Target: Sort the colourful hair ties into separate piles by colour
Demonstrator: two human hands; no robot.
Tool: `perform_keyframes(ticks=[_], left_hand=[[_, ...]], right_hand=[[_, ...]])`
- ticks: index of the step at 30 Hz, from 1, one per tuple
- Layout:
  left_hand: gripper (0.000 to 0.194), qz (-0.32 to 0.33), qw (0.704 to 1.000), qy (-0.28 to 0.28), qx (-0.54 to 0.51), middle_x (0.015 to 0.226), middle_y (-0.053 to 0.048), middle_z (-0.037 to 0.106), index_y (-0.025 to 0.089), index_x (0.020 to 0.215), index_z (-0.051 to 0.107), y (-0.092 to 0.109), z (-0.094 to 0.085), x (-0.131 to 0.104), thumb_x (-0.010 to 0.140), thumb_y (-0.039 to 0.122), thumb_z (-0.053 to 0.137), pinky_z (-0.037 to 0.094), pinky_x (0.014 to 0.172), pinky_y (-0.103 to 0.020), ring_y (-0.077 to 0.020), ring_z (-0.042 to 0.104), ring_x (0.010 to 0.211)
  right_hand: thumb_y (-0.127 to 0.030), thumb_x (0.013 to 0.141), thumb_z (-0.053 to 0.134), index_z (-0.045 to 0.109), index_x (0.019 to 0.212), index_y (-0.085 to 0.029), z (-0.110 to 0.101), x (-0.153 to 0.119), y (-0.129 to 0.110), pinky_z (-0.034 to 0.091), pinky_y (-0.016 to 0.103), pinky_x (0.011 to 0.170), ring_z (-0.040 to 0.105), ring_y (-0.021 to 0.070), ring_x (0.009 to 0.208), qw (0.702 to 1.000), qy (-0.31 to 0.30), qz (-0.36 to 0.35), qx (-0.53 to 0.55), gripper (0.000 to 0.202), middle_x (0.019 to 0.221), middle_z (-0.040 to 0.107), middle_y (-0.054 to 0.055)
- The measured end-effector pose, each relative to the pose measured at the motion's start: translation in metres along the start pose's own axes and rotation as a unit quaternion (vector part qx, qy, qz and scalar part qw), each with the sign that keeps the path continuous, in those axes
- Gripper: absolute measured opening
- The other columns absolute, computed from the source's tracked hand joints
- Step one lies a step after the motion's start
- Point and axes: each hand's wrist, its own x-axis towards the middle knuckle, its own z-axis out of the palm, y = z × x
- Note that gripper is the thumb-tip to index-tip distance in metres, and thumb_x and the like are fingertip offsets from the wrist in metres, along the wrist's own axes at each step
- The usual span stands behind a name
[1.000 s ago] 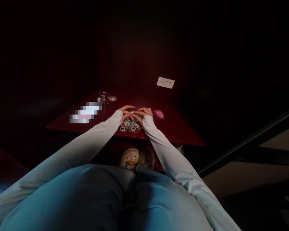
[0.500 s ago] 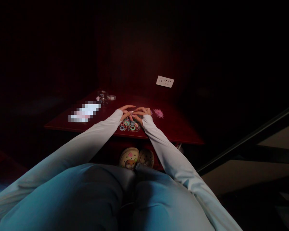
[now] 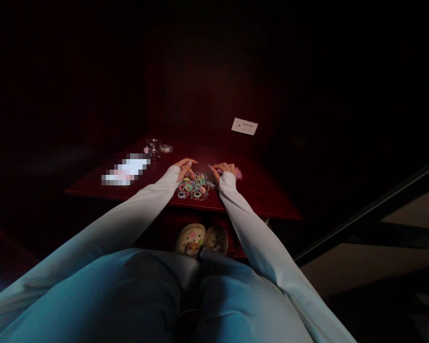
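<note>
A heap of small colourful bands and rings lies near the front edge of the dark red table. My left hand is at the heap's upper left, fingers apart, with nothing visible in it. On the other side, my right hand is at the heap's upper right, its fingers bent; whatever they may hold is too small to make out. Just beyond the right hand sits a pink bundle of small strands, partly hidden by that hand.
A clear jar and a round lid stand at the back left. A blurred bright flat object lies on the left side. A white socket plate is on the back wall. Shoes show below the table.
My hands, together over the heap before, have parted: the left has shifted slightly left, the right has moved right to the pink bundle. More of the heap is uncovered.
</note>
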Motion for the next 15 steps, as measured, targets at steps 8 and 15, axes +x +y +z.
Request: perform_keyframes(ticks=[8,15], left_hand=[[0.056,0.002,1.000,-0.016,0.023,0.058,-0.001,0.071,0.020,0.106,0.074,0.002,0.001,-0.005,0.097,0.069,0.050,0.045,0.059,-0.028,-0.0166,0.059,0.054],[0.059,-0.017,0.999,0.035,0.003,0.051,-0.002,0.065,0.021,0.095,0.073,0.001,0.005,0.000,0.092,0.074,0.048,0.042,0.055,-0.030,-0.0173,0.054,0.049]], right_hand=[[-0.039,0.101,0.062,0.084,0.100,-0.024,-0.015,0.010,0.054,0.033,0.046,0.100,0.050,0.0312,0.113,0.996,-0.003,0.024,-0.091,0.027,0.107,0.074,0.011],[-0.044,0.105,0.051,0.082,0.116,-0.025,-0.019,0.004,0.052,0.034,0.046,0.100,0.049,0.0299,0.111,0.997,-0.008,0.037,-0.060,0.039,0.117,0.075,0.010]])
